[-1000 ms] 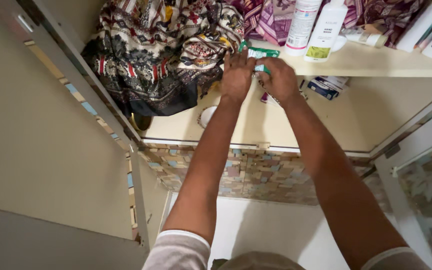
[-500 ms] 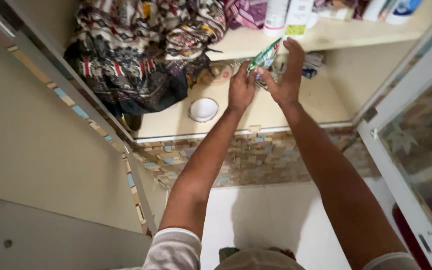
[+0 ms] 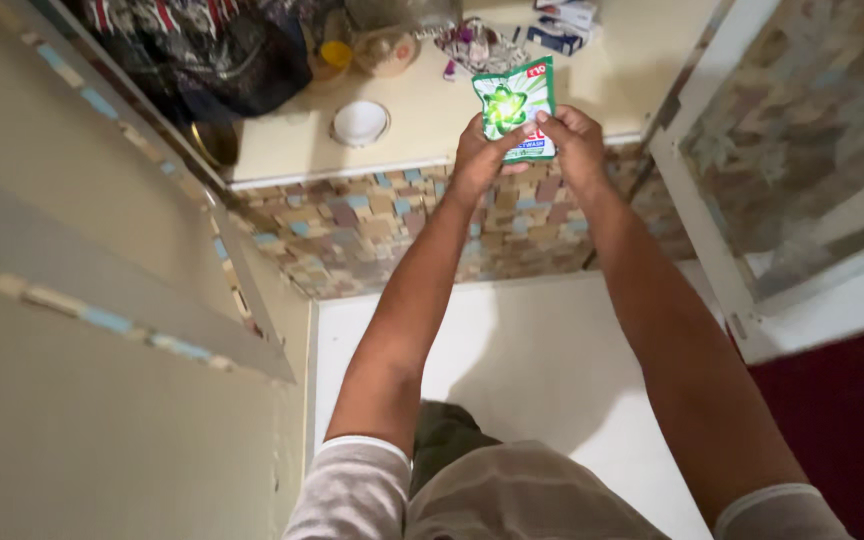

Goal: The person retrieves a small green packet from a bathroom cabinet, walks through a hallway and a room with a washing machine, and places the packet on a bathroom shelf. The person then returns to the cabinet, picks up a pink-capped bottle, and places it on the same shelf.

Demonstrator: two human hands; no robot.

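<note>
A small green plastic sachet [image 3: 515,108] is held upright between both hands, above the front edge of the cream cupboard shelf [image 3: 432,130]. The left hand [image 3: 479,155] is clamped on its lower left edge, the right hand [image 3: 576,145] on its lower right.

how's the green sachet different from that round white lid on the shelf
The green foil sachet is flat, rectangular and printed; the round white lid is plain. The sachet is pinched between the left hand and right hand, upright off the cream shelf; the lid lies alone on it. Both are small.
</note>
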